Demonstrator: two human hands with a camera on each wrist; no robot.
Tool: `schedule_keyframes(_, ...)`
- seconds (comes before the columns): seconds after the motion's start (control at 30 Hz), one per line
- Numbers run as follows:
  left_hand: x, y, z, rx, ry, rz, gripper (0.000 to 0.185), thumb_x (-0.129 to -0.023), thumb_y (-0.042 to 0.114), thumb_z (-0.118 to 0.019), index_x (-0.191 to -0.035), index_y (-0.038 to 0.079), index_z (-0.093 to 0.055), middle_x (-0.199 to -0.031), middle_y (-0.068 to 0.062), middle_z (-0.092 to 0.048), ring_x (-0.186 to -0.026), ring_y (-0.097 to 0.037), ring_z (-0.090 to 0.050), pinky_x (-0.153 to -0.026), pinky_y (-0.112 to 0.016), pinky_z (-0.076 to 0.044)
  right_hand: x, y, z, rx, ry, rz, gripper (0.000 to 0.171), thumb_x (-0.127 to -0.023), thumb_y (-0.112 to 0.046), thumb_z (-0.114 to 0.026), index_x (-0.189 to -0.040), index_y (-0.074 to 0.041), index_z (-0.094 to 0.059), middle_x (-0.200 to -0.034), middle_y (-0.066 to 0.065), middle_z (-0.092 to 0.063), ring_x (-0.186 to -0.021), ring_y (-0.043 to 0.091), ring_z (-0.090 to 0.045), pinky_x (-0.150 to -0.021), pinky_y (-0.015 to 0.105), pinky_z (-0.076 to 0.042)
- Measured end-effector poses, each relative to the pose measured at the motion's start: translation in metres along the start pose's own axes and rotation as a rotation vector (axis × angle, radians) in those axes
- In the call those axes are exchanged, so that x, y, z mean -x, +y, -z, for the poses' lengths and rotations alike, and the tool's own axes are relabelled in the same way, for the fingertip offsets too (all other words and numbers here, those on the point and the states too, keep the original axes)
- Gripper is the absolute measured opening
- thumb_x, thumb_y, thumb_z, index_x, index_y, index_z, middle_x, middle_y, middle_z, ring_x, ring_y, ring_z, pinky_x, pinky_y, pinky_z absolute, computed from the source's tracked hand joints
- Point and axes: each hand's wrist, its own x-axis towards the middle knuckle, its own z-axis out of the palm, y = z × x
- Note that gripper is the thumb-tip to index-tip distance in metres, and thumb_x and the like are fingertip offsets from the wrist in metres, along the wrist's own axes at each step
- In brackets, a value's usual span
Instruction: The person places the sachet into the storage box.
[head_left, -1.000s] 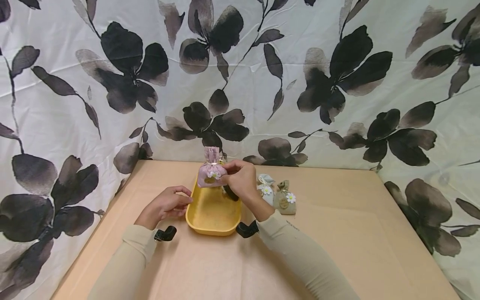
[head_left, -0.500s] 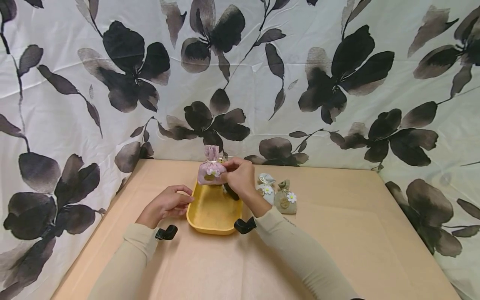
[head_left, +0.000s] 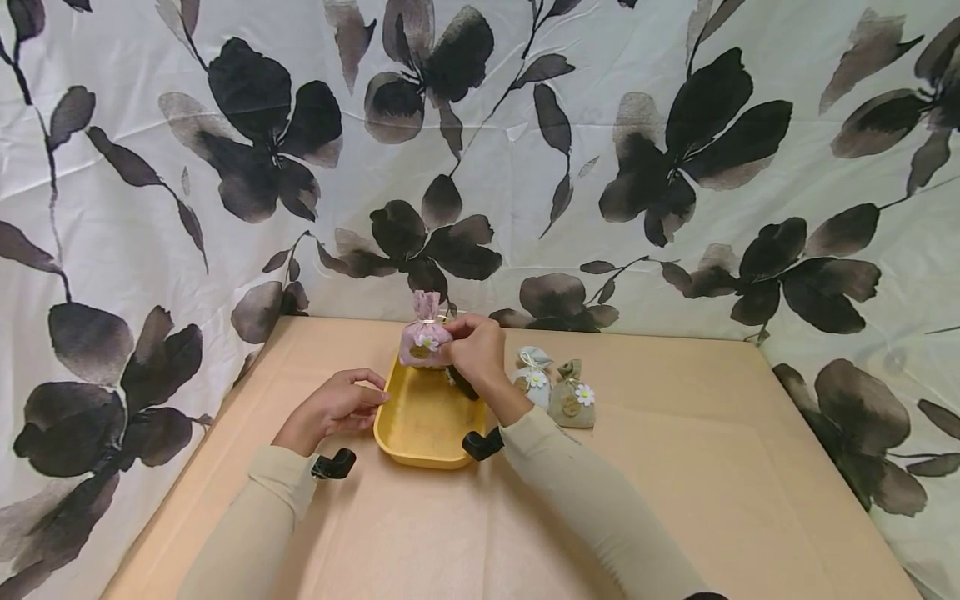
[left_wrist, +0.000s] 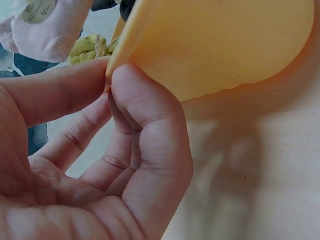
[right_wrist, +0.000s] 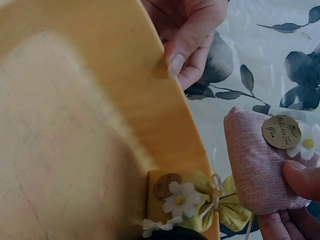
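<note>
Pink sachet (head_left: 424,343) held above the far end of the yellow tray (head_left: 420,425), upright, gathered top pointing to 12 o'clock, white daisy and round tag on its front. Pinched at its 3 o'clock side by the right hand (head_left: 474,352), fingers curled round the cloth: grip closed on the pouch, thumb (right_wrist: 303,180) pressing the fabric in the right wrist view. Inside the tray, at its far end just below the pink pouch, a yellow sachet (right_wrist: 192,197) lying on its side with its own daisy and tag. Tray resting on the counter (head_left: 675,467), long axis running 6 to 12 o'clock. At its 9 o'clock rim, the left hand (head_left: 333,408), thumb and curled forefinger pinching the edge. At 3 o'clock from the tray, a white sachet (head_left: 533,379) and an olive sachet (head_left: 572,398), standing side by side, touching. Behind, at 12 o'clock, a floral cloth (head_left: 525,150).
</note>
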Motion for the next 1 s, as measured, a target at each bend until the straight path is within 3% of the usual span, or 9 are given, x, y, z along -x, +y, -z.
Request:
schedule_keyframes(0.3, -0.002, -0.001, 0.000, -0.005, -0.005, 0.009, 0.033, -0.099, 0.007, -0.066, -0.128, -0.002, -0.054, -0.077, -0.004, -0.062, -0.061, -0.009, -0.057, -0.057, -0.019, -0.053, 0.001, 0.010, -0.007, 0.072, -0.003, 0.011, 0.023, -0.068, 0.008, -0.079, -0.085, -0.008, -0.080, -0.087, 0.009, -0.077, -0.075, 0.016, -0.066, -0.067, 0.025, -0.056)
schedule_keyframes(0.53, -0.002, -0.001, 0.001, 0.016, -0.019, 0.002, 0.032, -0.098, 0.006, -0.066, -0.127, -0.001, -0.054, -0.074, -0.002, -0.061, -0.063, -0.008, -0.057, -0.057, -0.018, -0.052, 0.005, 0.013, -0.005, 0.147, 0.009, 0.004, 0.019, -0.079, 0.003, -0.068, -0.088, -0.006, -0.082, -0.089, 0.010, -0.080, -0.085, 0.021, -0.072, -0.077, 0.032, -0.058)
schedule_keyframes(0.67, -0.001, 0.000, 0.001, 0.006, -0.013, 0.004, 0.033, -0.098, 0.007, -0.067, -0.128, -0.001, -0.054, -0.077, -0.003, -0.062, -0.063, -0.009, -0.057, -0.057, -0.018, -0.053, 0.008, 0.007, 0.007, 0.087, 0.046, -0.031, 0.018, -0.085, 0.001, -0.063, -0.089, -0.003, -0.081, -0.092, 0.013, -0.079, -0.089, 0.024, -0.071, -0.078, 0.034, -0.058)
schedule_keyframes(0.83, 0.001, 0.001, 0.000, -0.007, -0.003, 0.019, 0.035, -0.099, 0.007, -0.067, -0.130, -0.001, -0.054, -0.080, -0.005, -0.063, -0.063, -0.010, -0.057, -0.058, -0.019, -0.053, 0.012, 0.002, 0.031, 0.017, 0.025, -0.044, 0.016, -0.088, 0.001, -0.065, -0.093, -0.002, -0.079, -0.092, 0.013, -0.078, -0.087, 0.024, -0.072, -0.075, 0.031, -0.060)
schedule_keyframes(1.0, 0.000, 0.002, 0.001, -0.017, 0.001, 0.017, 0.036, -0.099, 0.008, -0.067, -0.131, -0.001, -0.054, -0.078, -0.004, -0.063, -0.063, -0.010, -0.057, -0.058, -0.019, -0.054, 0.012, 0.007, 0.062, 0.014, 0.019, -0.046, 0.013, -0.090, -0.001, -0.069, -0.098, -0.002, -0.079, -0.096, 0.014, -0.078, -0.090, 0.024, -0.073, -0.076, 0.027, -0.057)
